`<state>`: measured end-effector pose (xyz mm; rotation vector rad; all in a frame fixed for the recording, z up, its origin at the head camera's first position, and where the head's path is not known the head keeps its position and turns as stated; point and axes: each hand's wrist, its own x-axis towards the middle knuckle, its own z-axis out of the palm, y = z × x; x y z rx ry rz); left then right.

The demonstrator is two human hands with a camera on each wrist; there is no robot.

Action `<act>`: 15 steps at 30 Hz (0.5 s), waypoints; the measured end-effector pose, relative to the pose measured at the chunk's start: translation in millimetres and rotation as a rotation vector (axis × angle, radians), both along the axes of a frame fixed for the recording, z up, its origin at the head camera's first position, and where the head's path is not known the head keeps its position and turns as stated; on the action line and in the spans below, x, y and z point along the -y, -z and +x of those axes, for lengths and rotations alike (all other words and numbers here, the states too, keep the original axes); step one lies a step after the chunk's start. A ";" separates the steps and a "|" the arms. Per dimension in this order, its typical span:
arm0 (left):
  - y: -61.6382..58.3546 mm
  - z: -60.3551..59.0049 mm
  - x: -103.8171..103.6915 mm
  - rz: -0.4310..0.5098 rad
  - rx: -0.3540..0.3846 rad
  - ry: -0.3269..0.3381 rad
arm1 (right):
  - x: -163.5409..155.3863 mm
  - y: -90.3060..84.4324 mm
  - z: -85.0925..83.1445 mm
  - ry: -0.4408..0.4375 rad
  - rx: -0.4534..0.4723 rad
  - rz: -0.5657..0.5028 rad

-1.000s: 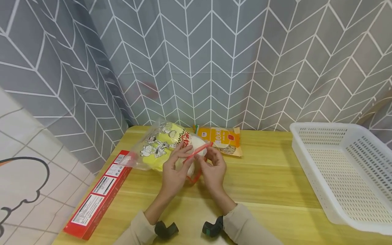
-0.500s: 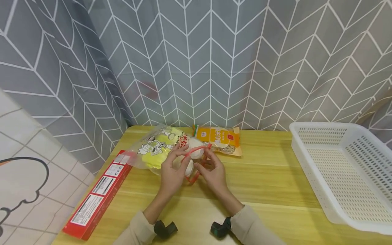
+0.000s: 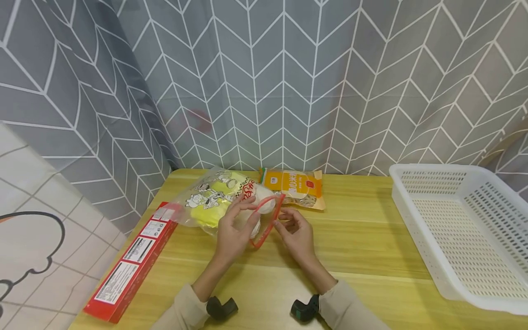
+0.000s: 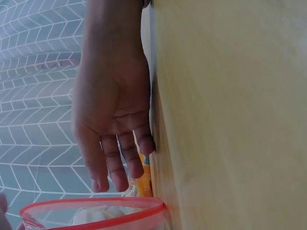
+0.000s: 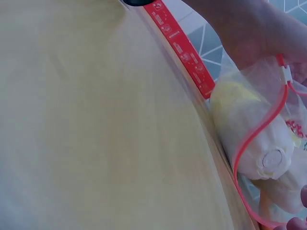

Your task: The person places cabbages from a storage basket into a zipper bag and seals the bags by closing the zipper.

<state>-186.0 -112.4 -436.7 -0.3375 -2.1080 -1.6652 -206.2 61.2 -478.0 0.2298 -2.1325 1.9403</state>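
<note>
A clear zip bag (image 3: 224,192) with cartoon print and a red zip edge (image 3: 268,231) lies at the left-middle of the table, its mouth spread wide. Inside sit yellow and white bundles; the right wrist view shows a white bundle (image 5: 261,148) with a round end. My left hand (image 3: 233,229) pinches the bag at the left side of its mouth, near the white zip slider (image 5: 286,73). Beside the opposite side of the mouth, my right hand (image 3: 298,234) has loosely bent fingers close to the red edge. Those fingers (image 4: 115,165) hang relaxed in the left wrist view.
An orange food packet (image 3: 290,185) lies behind the bag, by the curtain (image 3: 284,91). To the left is a long red box (image 3: 132,263), partly under the bag's end. A white plastic basket (image 3: 447,266) stands at the right on the wooden table (image 3: 350,247).
My right hand has let go of the zip edge and moved slightly right and down. The bag's mouth has spread wider, while my left hand keeps its hold.
</note>
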 end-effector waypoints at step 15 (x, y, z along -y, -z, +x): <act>2.5 -1.5 4.4 0.071 -0.042 0.018 | 12.2 6.2 40.4 -0.239 -0.208 0.017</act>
